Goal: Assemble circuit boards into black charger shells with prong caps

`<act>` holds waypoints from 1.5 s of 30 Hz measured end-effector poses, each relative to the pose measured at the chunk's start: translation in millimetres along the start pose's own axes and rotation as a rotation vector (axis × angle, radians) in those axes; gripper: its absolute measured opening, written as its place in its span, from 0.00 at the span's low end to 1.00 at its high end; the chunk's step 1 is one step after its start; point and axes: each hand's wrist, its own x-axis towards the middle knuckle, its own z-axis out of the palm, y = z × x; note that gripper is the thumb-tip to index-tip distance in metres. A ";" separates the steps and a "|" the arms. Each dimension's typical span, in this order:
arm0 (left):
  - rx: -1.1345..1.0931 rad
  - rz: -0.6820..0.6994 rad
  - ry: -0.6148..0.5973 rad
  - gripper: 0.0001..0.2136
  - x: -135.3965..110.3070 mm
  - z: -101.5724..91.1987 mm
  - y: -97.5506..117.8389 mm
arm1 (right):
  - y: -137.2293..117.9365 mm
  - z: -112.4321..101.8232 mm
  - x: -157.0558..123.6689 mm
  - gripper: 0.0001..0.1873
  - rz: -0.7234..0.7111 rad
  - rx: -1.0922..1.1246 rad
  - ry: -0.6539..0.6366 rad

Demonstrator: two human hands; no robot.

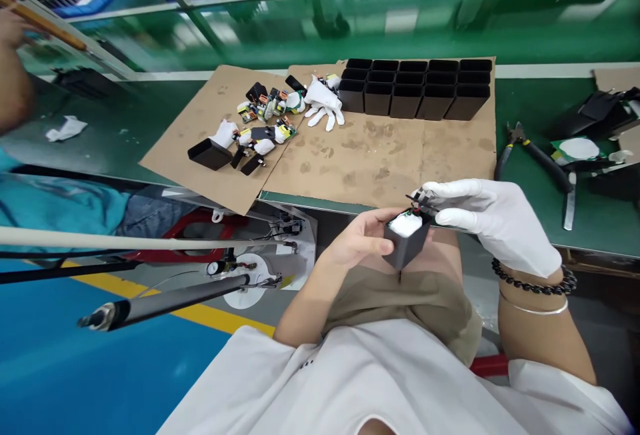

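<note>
My bare left hand (363,240) is wrapped round a black rectangular housing (404,248), held over my lap just in front of the bench edge. White padding (406,223) and bits of green circuit board fill its mouth. In a white glove, my right hand (480,211) pinches a small dark end piece (424,200) between thumb and fingers at the housing's top. Thin coloured wires show between that piece and the housing. Exactly what kind of piece it is, I cannot make out.
Rows of black housings (405,98) stand on the cardboard (350,168). Left of them lie a white glove (324,101), several circuit boards (270,105) and a tipped housing (210,154). Pliers (543,155) rest at right. Another person's arm (14,75) is at far left, beyond a metal cylinder (170,300).
</note>
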 end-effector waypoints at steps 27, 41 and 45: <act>1.095 0.335 0.440 0.23 42.5 -13.5 -5.5 | 49.0 35.1 19.8 0.09 -0.397 -0.734 0.425; 1.385 0.402 0.705 0.15 15.7 -56.6 -3.1 | 46.1 25.7 17.4 0.13 -0.569 -0.831 0.559; 1.430 0.385 0.735 0.11 18.2 -54.2 -4.4 | 58.3 27.0 20.5 0.10 -0.472 -0.786 0.446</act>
